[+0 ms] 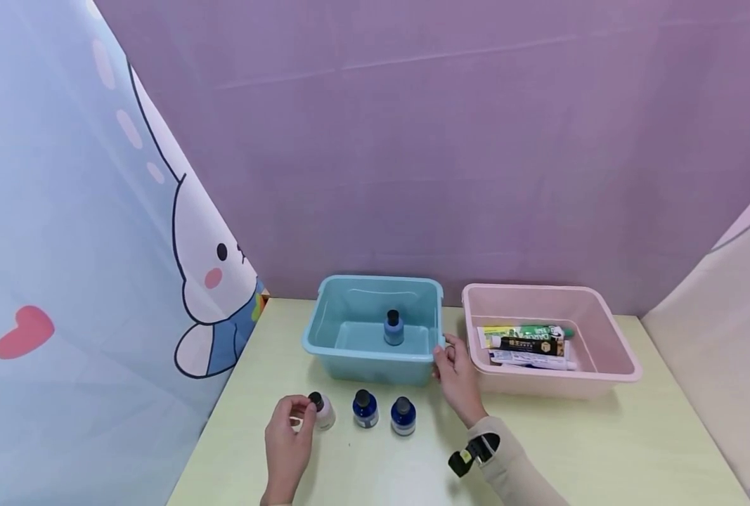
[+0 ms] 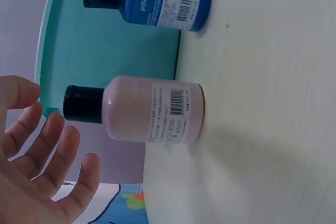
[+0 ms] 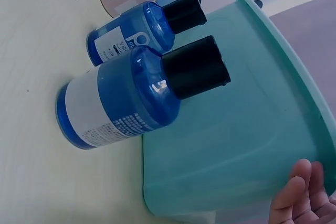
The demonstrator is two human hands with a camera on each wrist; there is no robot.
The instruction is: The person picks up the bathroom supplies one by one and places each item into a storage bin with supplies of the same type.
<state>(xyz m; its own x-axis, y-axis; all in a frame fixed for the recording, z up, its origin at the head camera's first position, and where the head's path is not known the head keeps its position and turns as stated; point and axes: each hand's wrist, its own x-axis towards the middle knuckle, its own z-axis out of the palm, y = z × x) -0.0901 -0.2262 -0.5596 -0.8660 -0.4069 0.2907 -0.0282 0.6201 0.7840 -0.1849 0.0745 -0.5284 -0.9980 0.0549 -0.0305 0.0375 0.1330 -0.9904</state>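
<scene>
My left hand (image 1: 289, 436) is beside the black cap of a pale pink bottle (image 1: 324, 413). In the left wrist view its loosely bent fingers (image 2: 64, 148) are spread around the cap side, with a gap to the bottle (image 2: 152, 109). Two dark blue bottles with black caps, the middle one (image 1: 365, 409) and the right one (image 1: 403, 417), stand upright in a row with it. My right hand (image 1: 458, 379) grips the rim of a teal basin (image 1: 375, 369) at its front right corner, fingertips against the outer wall. Inside the basin a blue bottle (image 1: 393, 329) stands upright.
Right of the teal basin is a pink basin (image 1: 558, 383) holding several toothpaste-like tubes (image 1: 529, 344). A purple cloth wall (image 1: 412, 140) rises behind both basins. A printed cloth (image 1: 96, 246) hangs at the left. All stands on a pale table (image 1: 666, 436).
</scene>
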